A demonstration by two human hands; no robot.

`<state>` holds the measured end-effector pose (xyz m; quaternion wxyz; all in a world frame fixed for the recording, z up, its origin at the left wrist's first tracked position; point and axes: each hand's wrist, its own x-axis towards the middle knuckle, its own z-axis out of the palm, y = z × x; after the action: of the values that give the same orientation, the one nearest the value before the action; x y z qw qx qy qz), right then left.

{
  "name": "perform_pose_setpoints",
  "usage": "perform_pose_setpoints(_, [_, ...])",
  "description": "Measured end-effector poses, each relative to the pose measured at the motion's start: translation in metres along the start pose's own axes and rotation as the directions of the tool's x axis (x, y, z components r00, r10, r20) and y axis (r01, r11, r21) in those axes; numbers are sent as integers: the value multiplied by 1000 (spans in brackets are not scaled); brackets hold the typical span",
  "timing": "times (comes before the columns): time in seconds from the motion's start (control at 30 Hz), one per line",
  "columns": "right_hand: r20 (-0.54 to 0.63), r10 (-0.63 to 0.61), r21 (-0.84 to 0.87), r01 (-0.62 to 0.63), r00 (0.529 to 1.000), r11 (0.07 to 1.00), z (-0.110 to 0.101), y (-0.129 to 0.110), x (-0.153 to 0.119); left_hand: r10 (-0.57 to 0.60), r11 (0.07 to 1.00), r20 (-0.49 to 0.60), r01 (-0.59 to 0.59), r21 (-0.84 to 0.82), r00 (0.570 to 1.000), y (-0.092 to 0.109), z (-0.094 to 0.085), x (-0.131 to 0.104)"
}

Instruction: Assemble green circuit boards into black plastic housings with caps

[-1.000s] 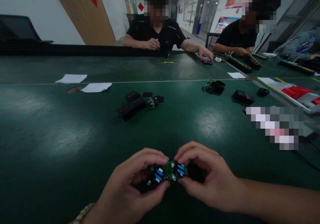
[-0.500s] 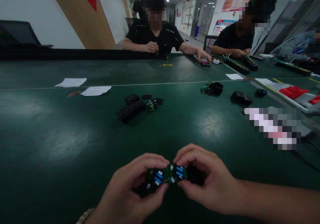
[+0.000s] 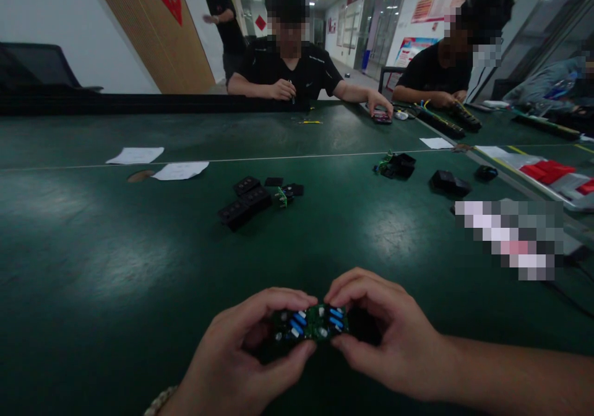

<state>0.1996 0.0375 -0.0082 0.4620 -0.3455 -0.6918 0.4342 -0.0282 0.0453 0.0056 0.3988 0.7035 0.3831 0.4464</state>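
Note:
A small green circuit board (image 3: pixel 320 324) with blue and white parts is held level above the dark green table, low in the middle of the head view. My left hand (image 3: pixel 250 342) grips its left end, fingertips on the far edge and thumb on the near edge. On the right end, my right hand (image 3: pixel 385 332) pinches the board in the same way. The fingertips of the two hands are close together but apart. A dark area beside the board, inside the right hand, is too dim to make out.
Black housings (image 3: pixel 245 202) and a small green board (image 3: pixel 283 196) lie beyond my hands. More black parts (image 3: pixel 396 165) rest at the right, near a pixelated object (image 3: pixel 508 239). Paper sheets (image 3: pixel 180 170) lie at the left. People sit across the green table (image 3: pixel 139 230).
The board has tilted slightly, showing more of its left part. Both hands keep their hold. In the background, a standing person has come into fuller view at the left.

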Motion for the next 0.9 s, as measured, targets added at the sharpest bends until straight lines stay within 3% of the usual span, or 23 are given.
perform_pose_setpoints(0.3, [-6, -10, 0, 10, 1000, 1000, 0, 1, 1, 19, 999, 50, -20, 35, 999, -4, -2, -1])
perform_pose_setpoints(0.9, [-4, -19, -18, 19, 1000, 1000, 0, -1, -1, 4, 1000, 19, -4, -21, 1000, -4, -1, -1])
